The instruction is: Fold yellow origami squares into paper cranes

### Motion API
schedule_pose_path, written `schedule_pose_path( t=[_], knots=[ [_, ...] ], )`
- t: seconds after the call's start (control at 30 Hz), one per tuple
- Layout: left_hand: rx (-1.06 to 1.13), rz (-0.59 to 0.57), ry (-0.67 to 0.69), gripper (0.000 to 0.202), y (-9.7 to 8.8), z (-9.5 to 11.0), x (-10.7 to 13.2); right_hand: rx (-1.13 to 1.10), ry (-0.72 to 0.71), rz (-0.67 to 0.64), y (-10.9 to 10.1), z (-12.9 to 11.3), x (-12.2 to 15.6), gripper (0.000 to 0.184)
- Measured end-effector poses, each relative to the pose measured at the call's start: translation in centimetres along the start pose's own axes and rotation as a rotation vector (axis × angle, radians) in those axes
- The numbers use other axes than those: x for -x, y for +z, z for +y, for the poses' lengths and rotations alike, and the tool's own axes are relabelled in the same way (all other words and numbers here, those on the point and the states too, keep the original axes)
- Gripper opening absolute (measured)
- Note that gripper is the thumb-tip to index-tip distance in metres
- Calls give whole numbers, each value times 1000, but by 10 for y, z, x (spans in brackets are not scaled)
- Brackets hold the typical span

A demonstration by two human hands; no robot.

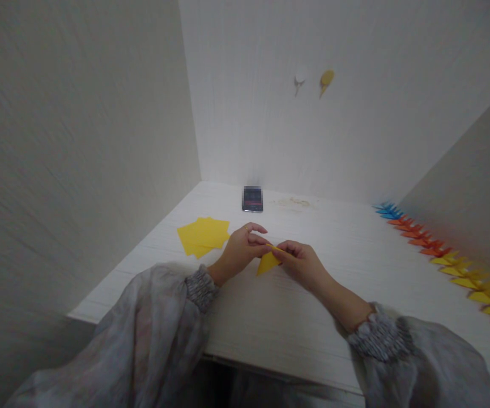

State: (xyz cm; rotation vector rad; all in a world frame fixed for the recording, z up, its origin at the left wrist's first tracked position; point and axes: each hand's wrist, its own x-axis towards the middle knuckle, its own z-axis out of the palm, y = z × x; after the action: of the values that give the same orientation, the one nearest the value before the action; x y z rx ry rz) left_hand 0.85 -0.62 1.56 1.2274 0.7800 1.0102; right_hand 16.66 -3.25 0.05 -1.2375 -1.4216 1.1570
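Note:
A small folded yellow paper piece [267,263] is held between both hands just above the white table [270,317]. My left hand [241,251] pinches its left upper edge with fingers closed. On the other side, my right hand [301,264] pinches the right edge, fingers curled. The paper's pointed end hangs down towards the table. Both arms wear loose grey sleeves.
A stack of flat yellow paper sheets [203,234] lies to the left of my hands. A dark phone [252,199] rests near the back wall. A row of folded paper pieces [448,258], blue, orange and yellow, runs along the right wall. Two small hooks [312,82] hang on the back wall.

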Motion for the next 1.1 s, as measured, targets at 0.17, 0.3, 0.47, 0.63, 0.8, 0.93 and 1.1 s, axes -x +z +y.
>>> schedule_pose_path(
  t=[0.17,0.3,0.47,0.63,0.8,0.93,1.1],
  knots=[
    [-1,0,10,38,0,0,-1,24,-8,7,-1,0,1,20],
    [-5,-3,16,35,-1,0,0,-2,-12,7,-1,3,0,20],
    [17,8,22,32,0,2,2,-32,-15,1,1,-3,2,18],
    [57,14,3,34,-1,3,2,-10,-27,9,1,-5,2,18],
    [6,-7,-16,47,0,3,1,52,-24,26,0,-2,1,21],
    [-41,-11,-12,50,-1,-2,-1,81,-10,11,1,-3,2,24],
    [-56,-23,1,48,-3,-6,-2,57,5,-41,1,-3,2,24]
  ],
)
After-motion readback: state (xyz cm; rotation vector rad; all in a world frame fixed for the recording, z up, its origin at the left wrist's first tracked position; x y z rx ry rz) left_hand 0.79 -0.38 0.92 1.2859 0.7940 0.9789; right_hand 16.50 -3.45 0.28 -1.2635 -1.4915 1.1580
